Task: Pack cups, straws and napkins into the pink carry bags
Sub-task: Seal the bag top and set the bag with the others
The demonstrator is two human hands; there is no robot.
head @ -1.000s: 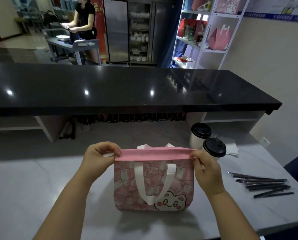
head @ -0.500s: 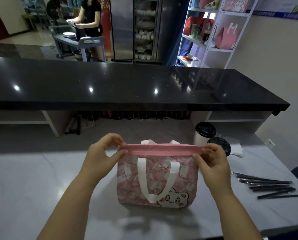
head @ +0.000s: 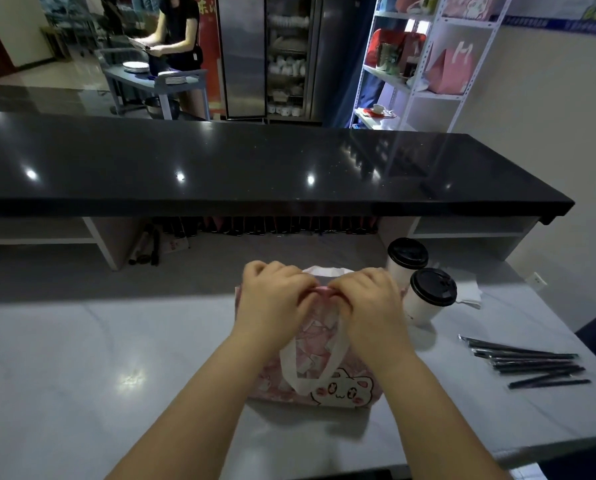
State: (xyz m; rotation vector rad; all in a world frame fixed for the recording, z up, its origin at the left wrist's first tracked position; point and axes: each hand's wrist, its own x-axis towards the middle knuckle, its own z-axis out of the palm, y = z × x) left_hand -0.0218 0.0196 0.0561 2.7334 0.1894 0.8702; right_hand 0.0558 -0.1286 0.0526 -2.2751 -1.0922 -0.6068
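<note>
A: What is nearest?

B: Two bare forearms reach out over a pale marbled table (head: 82, 358). The pink carry bag (head: 341, 393) stands upright on it, right in front of the person, with a cartoon animal face printed low on the near side and a white handle (head: 290, 372) hanging down in a loop.

A: And the hands?

B: The left hand (head: 276, 299) and right hand (head: 369, 303) sit side by side at the middle of the bag's top edge. Each has its fingers curled over and pinches the pink rim, the knuckles almost touching. A bit of white shows just behind them.

A: Where are the other items?

B: All on the table to the right. The black wrapped straws (head: 528, 362) lie in a loose bundle, well apart from the bag. A white paper cup (head: 428, 296) with a black lid stands just beside the bag, past the right hand, and a second cup (head: 405, 261) stands right behind it. White napkins (head: 466, 292) lie by the nearer cup, partly hidden.

A: Farther back?

B: A long glossy black counter (head: 255, 168) crosses the whole view. Beyond it, a white shelf unit (head: 428, 46) holds pink bags on the right, and a person in dark clothes (head: 179, 29) stands at a cart with stacked plates (head: 135, 66).
</note>
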